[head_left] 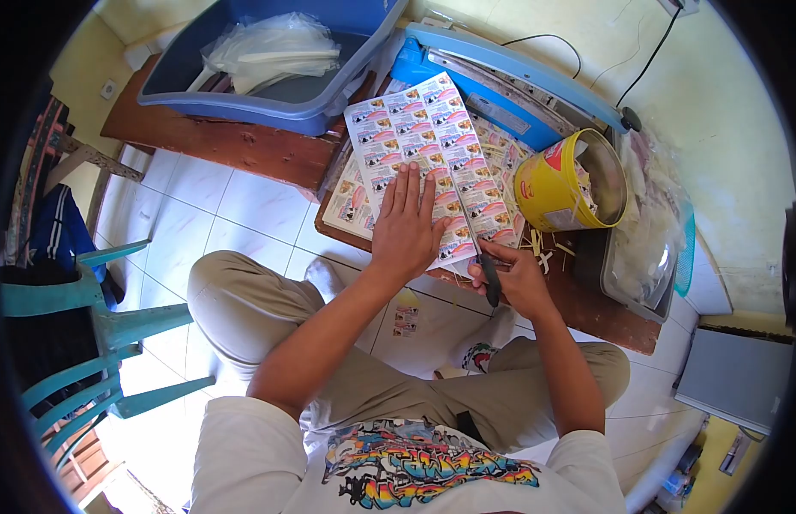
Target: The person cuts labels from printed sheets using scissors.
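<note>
My left hand [405,227] lies flat, fingers stretched out, on a printed sheet of small labels [393,124]. In my right hand [518,278] is a knife [490,281] with a black handle. Its long thin blade points away from me and lies along a line between label columns on the sheet's right side. More label sheets [351,203] are stacked underneath, partly covered. To the right of the sheets stands a yellow tub [548,190] with paper pieces inside. Narrow paper offcuts [535,244] lie near my right hand.
A blue plastic bin [235,103] with clear plastic bags [274,51] stands at the back left on the wooden bench [261,154]. Behind the sheets is a blue sealer-like device [518,73]. A grey tray of plastic bags [642,248] sits right. A green chair [115,321] stands left.
</note>
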Demonstrator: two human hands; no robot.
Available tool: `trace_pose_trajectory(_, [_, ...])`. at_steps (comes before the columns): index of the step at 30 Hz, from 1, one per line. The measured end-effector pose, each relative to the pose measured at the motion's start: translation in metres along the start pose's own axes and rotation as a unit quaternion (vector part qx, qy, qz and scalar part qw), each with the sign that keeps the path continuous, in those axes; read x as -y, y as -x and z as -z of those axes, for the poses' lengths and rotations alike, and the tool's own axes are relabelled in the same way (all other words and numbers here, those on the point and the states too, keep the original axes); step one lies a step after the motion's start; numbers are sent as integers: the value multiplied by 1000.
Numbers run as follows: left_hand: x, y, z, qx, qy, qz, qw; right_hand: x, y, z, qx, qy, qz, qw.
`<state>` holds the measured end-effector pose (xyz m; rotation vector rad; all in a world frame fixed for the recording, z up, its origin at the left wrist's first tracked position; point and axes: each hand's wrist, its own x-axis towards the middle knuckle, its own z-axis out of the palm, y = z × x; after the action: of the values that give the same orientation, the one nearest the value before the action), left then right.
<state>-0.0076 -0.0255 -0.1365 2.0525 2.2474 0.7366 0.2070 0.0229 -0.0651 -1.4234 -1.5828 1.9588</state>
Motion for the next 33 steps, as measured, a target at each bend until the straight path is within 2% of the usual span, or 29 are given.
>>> trace_pose_trajectory(13, [0, 1, 0, -2, 6, 0, 1000, 5, 3, -3, -9, 43, -27, 999])
trace_pose_trajectory(33, [0, 4, 2, -12, 26, -10, 1000, 0, -1, -1, -1, -6, 1, 1000])
